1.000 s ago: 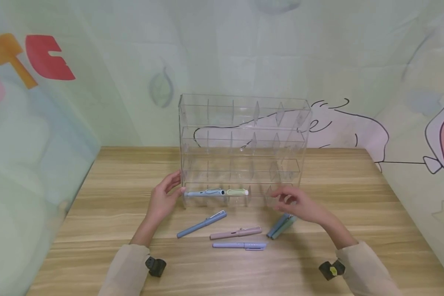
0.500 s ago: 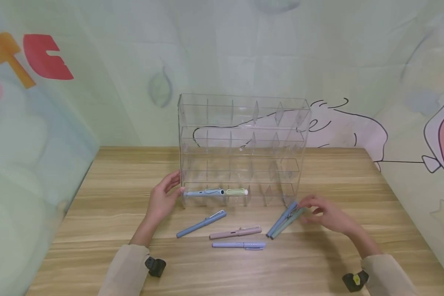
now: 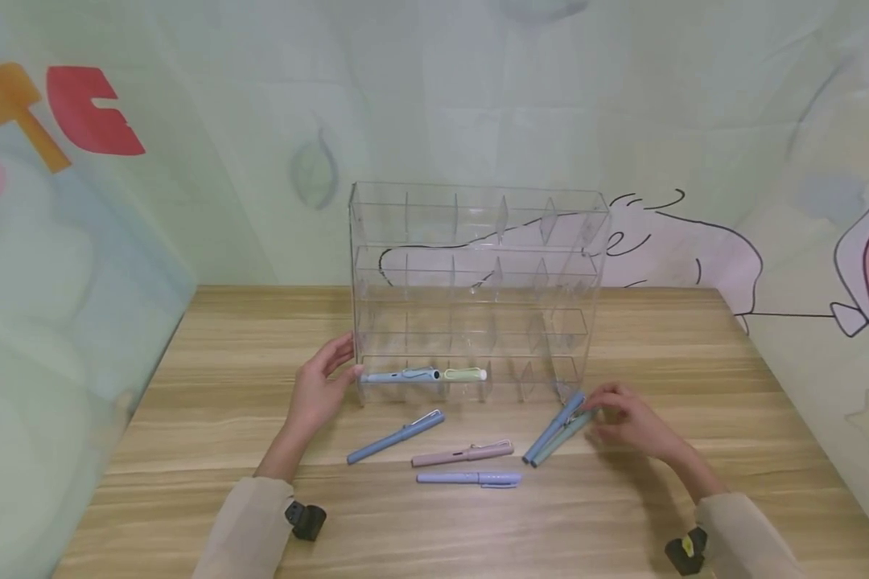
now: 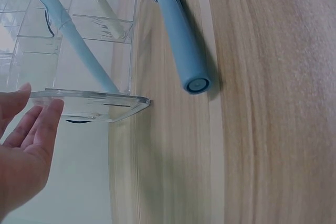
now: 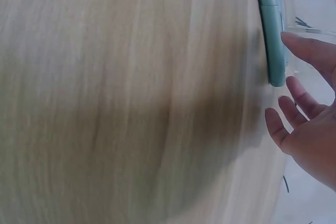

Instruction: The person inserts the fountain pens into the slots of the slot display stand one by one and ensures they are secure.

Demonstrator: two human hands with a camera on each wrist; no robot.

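Note:
A clear acrylic rack (image 3: 471,346) with several tiers of compartments stands upright on the wooden table. My left hand (image 3: 322,392) touches its left side panel, fingers fairly straight. A light blue pen (image 3: 400,375) and a pale green pen (image 3: 465,375) lie in the bottom tier. My right hand (image 3: 636,420) is beside the rack's lower right corner, thumb and fingers apart around the end of a green pen (image 5: 271,35). A blue pen (image 3: 553,430) lies alongside that green one. In the right wrist view, the thumb is right at the green pen's end.
In front of the rack lie a darker blue pen (image 3: 394,437), a mauve pen (image 3: 463,454) and a lavender pen (image 3: 469,478). A printed cloth backdrop (image 3: 434,96) rises behind the table (image 3: 261,322) and along both sides.
My right hand has moved from the rack's bottom tier rightward and toward me, down to the far end of the green pen. The left hand stays at the rack's side.

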